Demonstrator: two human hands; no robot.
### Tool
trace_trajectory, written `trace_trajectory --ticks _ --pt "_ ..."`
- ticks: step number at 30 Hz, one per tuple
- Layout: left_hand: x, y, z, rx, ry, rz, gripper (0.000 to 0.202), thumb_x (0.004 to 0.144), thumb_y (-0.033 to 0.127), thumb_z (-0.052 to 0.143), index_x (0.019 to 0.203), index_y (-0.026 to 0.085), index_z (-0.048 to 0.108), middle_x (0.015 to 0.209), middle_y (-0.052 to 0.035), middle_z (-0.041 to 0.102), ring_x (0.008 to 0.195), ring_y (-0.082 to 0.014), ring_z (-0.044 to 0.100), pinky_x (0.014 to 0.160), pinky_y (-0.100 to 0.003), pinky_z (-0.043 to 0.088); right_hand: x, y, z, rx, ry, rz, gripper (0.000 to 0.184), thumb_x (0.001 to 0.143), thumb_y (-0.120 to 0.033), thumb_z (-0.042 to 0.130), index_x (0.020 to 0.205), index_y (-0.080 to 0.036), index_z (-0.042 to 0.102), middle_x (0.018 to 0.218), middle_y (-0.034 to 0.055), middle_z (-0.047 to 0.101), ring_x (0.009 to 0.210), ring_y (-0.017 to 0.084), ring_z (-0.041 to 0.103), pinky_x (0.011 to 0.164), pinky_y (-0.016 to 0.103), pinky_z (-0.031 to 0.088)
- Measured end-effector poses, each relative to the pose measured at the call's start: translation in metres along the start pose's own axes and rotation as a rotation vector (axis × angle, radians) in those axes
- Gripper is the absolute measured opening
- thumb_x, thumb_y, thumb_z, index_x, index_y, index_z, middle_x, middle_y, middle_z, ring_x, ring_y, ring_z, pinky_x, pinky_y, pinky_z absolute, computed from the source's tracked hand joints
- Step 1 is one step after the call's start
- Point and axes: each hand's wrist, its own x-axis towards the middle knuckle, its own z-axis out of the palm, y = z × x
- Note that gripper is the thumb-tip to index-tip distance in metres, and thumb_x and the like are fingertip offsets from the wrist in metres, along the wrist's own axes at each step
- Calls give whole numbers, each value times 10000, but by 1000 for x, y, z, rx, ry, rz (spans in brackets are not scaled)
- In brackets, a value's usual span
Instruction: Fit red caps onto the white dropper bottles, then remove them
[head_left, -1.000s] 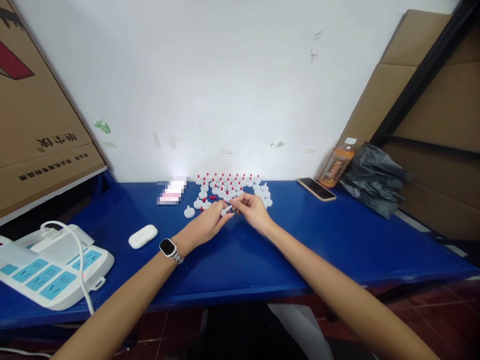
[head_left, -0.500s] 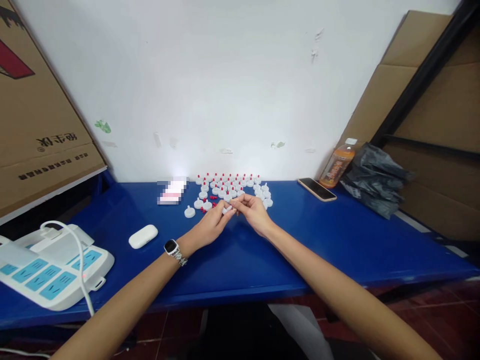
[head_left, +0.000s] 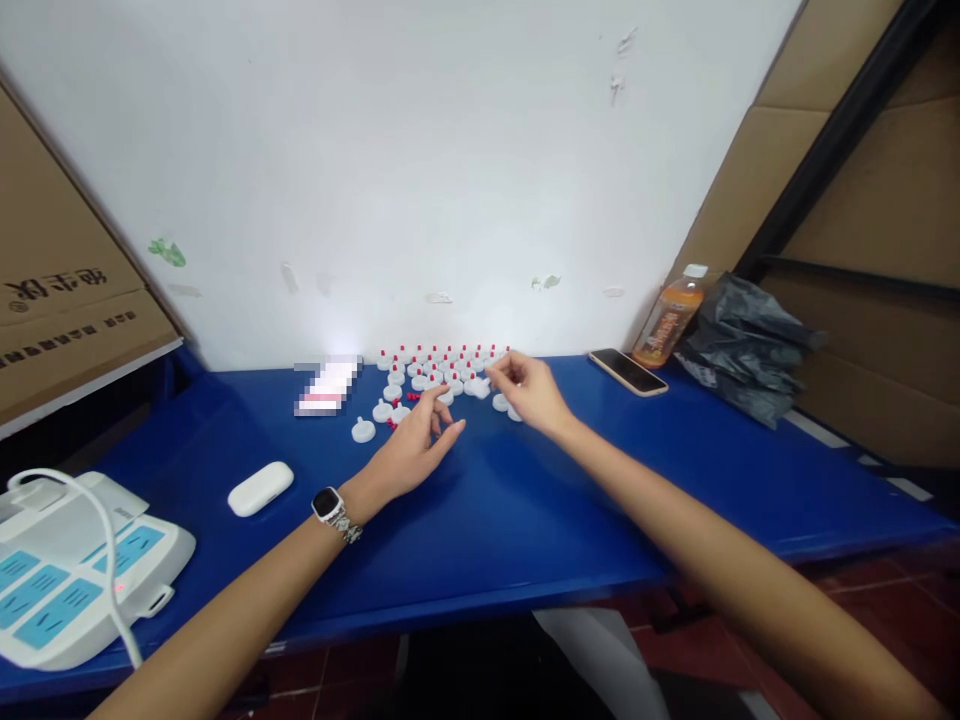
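Observation:
Several small white caps with red tips [head_left: 442, 358] stand in rows near the wall on the blue table [head_left: 600, 470]. A few plain white caps [head_left: 364, 431] and loose red bits [head_left: 412, 396] lie to their left. My right hand [head_left: 529, 388] pinches a white cap [head_left: 480, 387] just in front of the rows. My left hand [head_left: 412, 450], with a watch on the wrist, hovers over the table with fingers loosely spread and nothing in it.
A white earbud case [head_left: 260, 488] and a white power strip with a cable [head_left: 67, 570] lie at the left. A phone [head_left: 628, 372], an orange drink bottle [head_left: 670, 318] and a black plastic bag [head_left: 750, 350] sit at the right. Cardboard boxes [head_left: 60, 290] flank the table.
Both hands held one small piece together before. Now they have parted: the right hand has moved back toward the rows with a white cap, and the left hand has opened.

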Motion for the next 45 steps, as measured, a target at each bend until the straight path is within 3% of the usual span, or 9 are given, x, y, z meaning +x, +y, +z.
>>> trace_trajectory --ticks 4,10,18,26,34,37,40,43,45 --pt "5 -2 4 106 -55 49 282 999 420 459 1165 216 560 964 -35 590 795 -157 557 726 -316 474 38 26 -20 -371 -26 -9 89 844 -231 612 792 -172 653 740 22 689 675 143 604 651 258 435" --pt "-1 -2 6 177 -120 120 226 994 379 471 1108 221 587 991 -44 586 885 -181 565 795 -335 474 60 42 -5 -631 -234 -12 97 848 -192 613 850 -179 709 844 44 747 753 157 648 698 249 437" --pt "-4 -4 4 195 -149 113 234 999 391 459 1062 215 598 997 -43 578 854 -171 559 770 -326 474 33 37 -18 -587 -200 -36 238 888 -283 616 1086 -180 698 869 24 750 703 146 628 706 259 425" --pt "-3 2 4 206 -164 118 233 1002 382 451 1035 214 608 1007 -44 588 889 -180 576 796 -334 480 9 25 -30 -678 -311 -74 112 865 -254 649 845 -201 745 824 30 741 860 193 632 855 331 373" --pt "-3 0 9 237 -29 77 440 969 467 510 1326 213 457 1150 -82 579 811 -174 580 787 -362 510 -13 -2 -7 -287 -324 -15 118 842 -209 646 866 -168 754 791 15 734 672 121 569 663 250 394" --pt "6 -2 13 230 -71 80 415 987 485 464 1293 205 483 1122 -87 615 847 -200 611 789 -370 512 -20 -12 1 -152 -391 2 159 865 -271 637 891 -164 752 766 7 721 647 113 548 619 234 389" --pt "17 -6 18 222 -138 77 373 1016 476 387 1217 192 522 1013 -85 656 884 -233 641 786 -378 514 -12 -7 -4 -183 -312 4 234 906 -351 600 914 -160 737 740 10 711 631 118 561 615 235 405" --pt "22 -10 22 249 -122 93 404 1016 490 374 1242 182 506 1092 -113 662 968 -257 647 853 -406 515 11 12 -16 -406 -118 35 254 910 -354 602 1042 -165 709 781 19 722 683 140 621 687 252 438" --pt "20 -11 23 270 -109 115 407 1015 498 372 1241 189 513 1157 -119 651 1040 -266 634 914 -424 503 28 27 -20 -532 -125 75 333 890 -366 640 1155 -167 674 824 25 741 721 161 652 725 271 451"
